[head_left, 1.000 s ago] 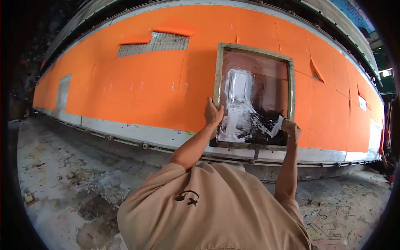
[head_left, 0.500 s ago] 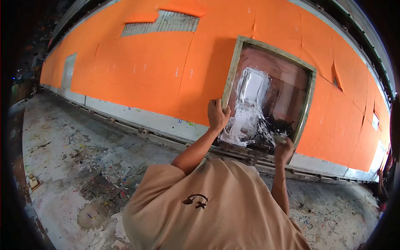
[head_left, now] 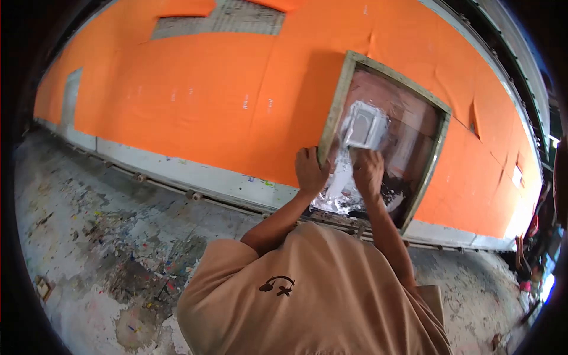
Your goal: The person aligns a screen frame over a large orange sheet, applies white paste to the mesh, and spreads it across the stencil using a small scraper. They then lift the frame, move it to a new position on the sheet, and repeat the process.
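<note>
A screen-printing frame (head_left: 399,78) lies on the orange fabric (head_left: 225,112), with white ink (head_left: 338,188) smeared over its mesh and dark patches near its lower end. My left hand (head_left: 311,171) grips the lower part of the frame's left bar. Inside the frame, my right hand (head_left: 368,173) is closed around a squeegee (head_left: 357,155), mostly hidden by the fingers, just below a pale rectangular patch on the mesh.
Orange fabric pieces cover a long table, with bare grey gaps (head_left: 222,22) at the upper left. A metal rail (head_left: 168,187) with knobs runs along the near edge. The floor (head_left: 118,248) is paint-stained. Part of another person (head_left: 523,266) shows at far right.
My right hand has moved up and left across the mesh with the squeegee, from the lower right corner. White ink is spread thinner around the rectangular patch. My left hand stays on the frame.
</note>
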`<state>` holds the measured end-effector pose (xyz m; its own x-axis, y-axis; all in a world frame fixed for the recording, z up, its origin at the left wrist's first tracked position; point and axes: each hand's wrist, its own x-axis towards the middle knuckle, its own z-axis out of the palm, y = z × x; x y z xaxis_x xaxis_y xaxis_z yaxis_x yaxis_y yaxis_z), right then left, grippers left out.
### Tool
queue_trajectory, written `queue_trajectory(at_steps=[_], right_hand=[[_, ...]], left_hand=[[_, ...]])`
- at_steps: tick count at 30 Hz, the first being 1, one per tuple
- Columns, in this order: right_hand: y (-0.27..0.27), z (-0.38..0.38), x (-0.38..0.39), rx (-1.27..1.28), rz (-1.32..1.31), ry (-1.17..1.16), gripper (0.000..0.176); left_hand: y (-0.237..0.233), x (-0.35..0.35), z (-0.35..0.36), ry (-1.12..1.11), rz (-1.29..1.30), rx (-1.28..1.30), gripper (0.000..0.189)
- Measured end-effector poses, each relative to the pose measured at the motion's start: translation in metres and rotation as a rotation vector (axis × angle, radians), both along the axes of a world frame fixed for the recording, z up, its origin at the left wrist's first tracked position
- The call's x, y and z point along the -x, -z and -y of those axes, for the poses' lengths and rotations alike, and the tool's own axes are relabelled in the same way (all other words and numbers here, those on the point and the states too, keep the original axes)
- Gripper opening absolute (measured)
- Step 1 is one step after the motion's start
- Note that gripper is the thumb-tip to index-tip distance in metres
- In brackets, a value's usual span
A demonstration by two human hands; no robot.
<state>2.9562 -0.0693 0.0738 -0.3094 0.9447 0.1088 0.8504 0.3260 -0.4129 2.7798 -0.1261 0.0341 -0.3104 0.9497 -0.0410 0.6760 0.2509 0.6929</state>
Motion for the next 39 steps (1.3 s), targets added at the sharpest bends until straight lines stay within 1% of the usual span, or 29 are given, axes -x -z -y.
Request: queue_trajectory(at_steps=[1,2,4,5,6,8,9,10,12,13,14,15,17,18,19,20,21,22,23,24,25,26,28,30,32,34,36,37,39], right_hand=[[-0.013,0.015,-0.003,0.007,-0.065,-0.031,0.029],[-0.025,0.021,-0.007,0.084,-0.043,-0.071,0.027],[-0.027,0.005,-0.024,0.203,0.103,-0.125,0.028],[-0.037,-0.019,-0.032,0.371,0.069,-0.158,0.033],[-0.054,-0.047,-0.03,0.543,0.023,-0.118,0.036],[-0.054,-0.088,-0.017,0.439,-0.057,0.056,0.033],[-0.042,-0.096,-0.014,0.22,-0.087,0.055,0.03],[-0.021,-0.095,-0.013,0.003,-0.117,0.054,0.027],[0.015,-0.054,-0.007,-0.001,0.048,0.166,0.026],[0.007,-0.02,0.0,-0.206,0.031,0.126,0.029],[0.008,0.009,-0.006,-0.186,0.013,0.084,0.035],[-0.011,0.034,-0.014,-0.122,-0.012,0.046,0.034],[-0.032,0.067,-0.054,0.035,-0.007,0.077,0.027],[-0.025,0.081,-0.085,-0.003,-0.055,0.212,0.029],[-0.033,0.09,-0.119,-0.058,-0.017,0.334,0.031],[-0.043,0.092,-0.141,0.061,-0.672,0.576,0.029],[-0.014,0.109,-0.201,0.296,-0.833,0.647,0.027],[0.027,0.123,-0.26,0.235,-1.037,0.836,0.027],[0.02,0.128,-0.302,0.372,-1.141,0.881,0.029],[0.037,0.138,-0.347,0.161,-1.143,0.511,0.031],[0.034,0.134,-0.391,0.314,-1.133,0.741,0.033],[0.018,0.117,-0.406,0.201,-1.304,0.77,0.023],[0.02,0.097,-0.46,0.287,-1.147,0.969,0.028],[0.015,0.1,-0.492,0.286,-1.113,0.946,0.03],[0.012,0.107,-0.512,0.281,-1.069,0.924,0.033],[0.007,0.129,-0.504,0.337,-1.056,1.064,0.036],[0.003,0.15,-0.5,0.377,-1.072,1.046,0.034],[0.012,0.158,-0.498,0.33,-1.037,0.996,0.033],[0.019,0.16,-0.495,0.273,-0.998,0.938,0.028]], left_hand=[[0.0,-0.004,0.001,-0.017,-0.028,-0.039,0.05],[0.0,-0.006,0.003,-0.001,-0.005,-0.043,0.05],[0.002,-0.006,0.004,-0.018,-0.003,0.02,0.05],[0.005,-0.005,0.005,-0.011,0.0,0.03,0.048],[0.007,-0.007,0.009,-0.004,0.003,0.017,0.048],[0.01,-0.002,0.007,-0.015,-0.044,0.001,0.05],[0.001,-0.001,0.004,-0.017,0.048,0.106,0.048],[-0.006,-0.003,0.003,-0.016,0.045,0.095,0.048],[-0.018,-0.002,0.0,-0.049,0.276,0.137,0.046],[-0.021,-0.002,-0.003,-0.048,0.267,0.119,0.046],[-0.022,-0.005,-0.004,-0.074,0.289,0.024,0.042],[-0.023,-0.009,-0.006,-0.099,0.311,-0.073,0.038],[-0.003,-0.007,-0.004,-0.052,0.268,-0.037,0.04],[0.003,-0.006,-0.003,-0.004,0.233,0.014,0.042],[-0.009,-0.009,-0.003,0.005,0.232,0.039,0.044],[-0.005,-0.017,-0.006,0.018,0.229,0.029,0.044],[0.004,-0.025,-0.006,-0.023,0.25,-0.015,0.047],[0.007,-0.034,-0.002,-0.065,0.267,-0.055,0.049],[-0.004,-0.062,-0.008,-0.053,0.237,-0.134,0.053],[-0.003,-0.096,-0.017,-0.044,0.25,-0.149,0.053],[0.002,-0.132,-0.021,-0.044,0.265,-0.158,0.053],[0.007,-0.167,-0.028,-0.069,0.287,0.005,0.054],[0.016,-0.222,-0.028,-0.088,0.21,-0.071,0.051],[0.022,-0.262,-0.019,-0.101,0.021,-0.136,0.05],[0.023,-0.274,-0.003,-0.094,0.044,-0.093,0.049],[0.024,-0.277,0.009,-0.093,0.072,-0.033,0.048],[0.028,-0.268,0.015,-0.044,-0.027,-0.065,0.044],[0.022,-0.262,0.014,0.013,-0.112,-0.195,0.041],[0.016,-0.264,0.013,0.016,-0.145,-0.19,0.041]])
